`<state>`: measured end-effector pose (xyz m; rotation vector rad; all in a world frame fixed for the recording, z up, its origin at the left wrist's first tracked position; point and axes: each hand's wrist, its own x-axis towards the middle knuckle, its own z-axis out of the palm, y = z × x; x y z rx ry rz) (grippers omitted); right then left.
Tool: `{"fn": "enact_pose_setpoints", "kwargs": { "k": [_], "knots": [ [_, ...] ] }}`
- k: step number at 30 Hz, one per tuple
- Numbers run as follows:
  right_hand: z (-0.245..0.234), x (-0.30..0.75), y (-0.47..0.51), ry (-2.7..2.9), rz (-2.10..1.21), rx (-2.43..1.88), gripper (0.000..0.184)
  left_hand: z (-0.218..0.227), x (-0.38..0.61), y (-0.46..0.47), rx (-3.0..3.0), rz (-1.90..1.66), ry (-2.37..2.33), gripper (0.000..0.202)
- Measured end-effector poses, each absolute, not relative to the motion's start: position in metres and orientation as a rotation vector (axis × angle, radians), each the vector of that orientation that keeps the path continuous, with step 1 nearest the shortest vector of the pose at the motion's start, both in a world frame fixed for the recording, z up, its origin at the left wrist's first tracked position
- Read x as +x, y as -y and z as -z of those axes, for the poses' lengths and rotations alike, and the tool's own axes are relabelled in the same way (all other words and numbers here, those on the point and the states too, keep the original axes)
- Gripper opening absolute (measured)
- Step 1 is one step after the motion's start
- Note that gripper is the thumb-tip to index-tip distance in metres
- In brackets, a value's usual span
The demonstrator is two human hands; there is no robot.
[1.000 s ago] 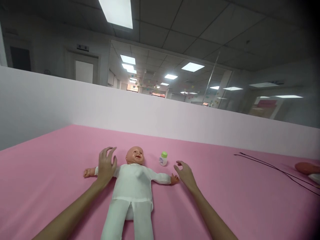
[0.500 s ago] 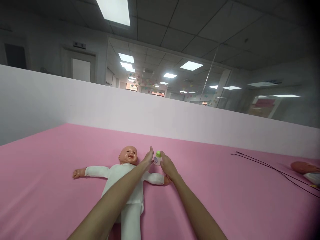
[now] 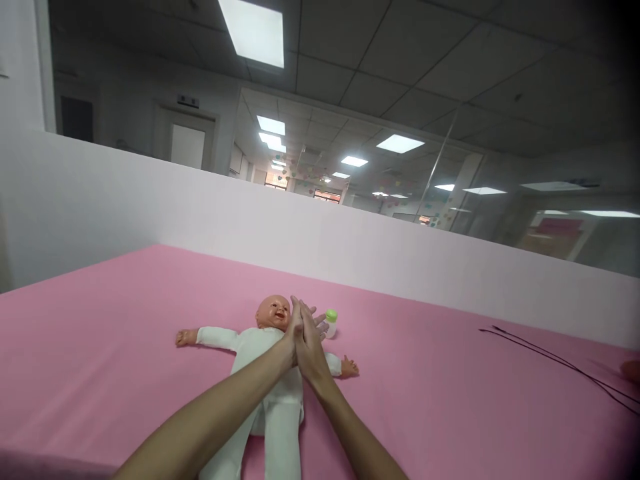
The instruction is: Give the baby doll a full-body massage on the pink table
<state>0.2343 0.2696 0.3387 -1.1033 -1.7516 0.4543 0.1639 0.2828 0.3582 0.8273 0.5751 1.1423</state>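
Observation:
Palm against palm, my left hand (image 3: pixel 294 328) and my right hand (image 3: pixel 311 347) press together above the doll's chest, with fingers stretched out. Neither palm shows anything held, though the space between them is hidden. Just beyond my right fingers stands a small clear bottle (image 3: pixel 331 329) with a green cap, partly covered by them. The baby doll (image 3: pixel 260 347) lies on its back with arms spread, in a white cloth suit. My left forearm crosses over its body, and my hands hide part of its shoulder and arm.
A pink padded surface (image 3: pixel 425 373) lies under everything, bounded by a low white wall (image 3: pixel 350 240) with glass above. Thin black cables (image 3: pixel 545 357) run along the right side. Part of a reddish-brown object (image 3: pixel 631 371) shows at the right edge.
My right hand has left the bottle and moved left against my left hand. The bottle now stands by itself. The view has shifted somewhat to the left.

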Motion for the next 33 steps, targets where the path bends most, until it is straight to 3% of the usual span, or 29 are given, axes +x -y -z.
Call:
{"fn": "enact_pose_setpoints", "kwargs": {
  "k": [4,10,16,21,24,26,33],
  "knots": [
    [-0.348,0.210,-0.248,1.640,-0.548,-1.171,0.098,-0.368,0.125,-0.239,0.743,-1.138,-0.332,0.088],
    [-0.337,0.170,-0.200,1.812,-0.408,-1.015,0.090,-0.370,0.099,-0.197,0.616,-1.348,-0.413,0.073],
    [-0.350,0.177,-0.182,1.714,-0.470,-1.092,0.085,-0.367,0.092,-0.162,0.711,-1.195,-0.293,0.087],
    [-0.349,0.167,-0.160,1.811,-0.453,-0.981,0.085,-0.361,0.099,-0.169,0.926,-1.481,-0.522,0.085],
    [-0.350,0.180,-0.175,1.718,-0.471,-1.082,0.081,-0.351,0.091,-0.177,1.175,-1.452,-0.627,0.068],
    [-0.340,0.195,-0.189,1.707,-0.485,-1.189,0.080,-0.340,0.074,-0.185,1.414,-1.431,-0.818,0.068],
    [-0.280,0.210,-0.211,2.057,-0.565,-1.292,0.071,-0.282,0.042,-0.224,2.043,-0.987,-1.365,0.077]
  ]
}}
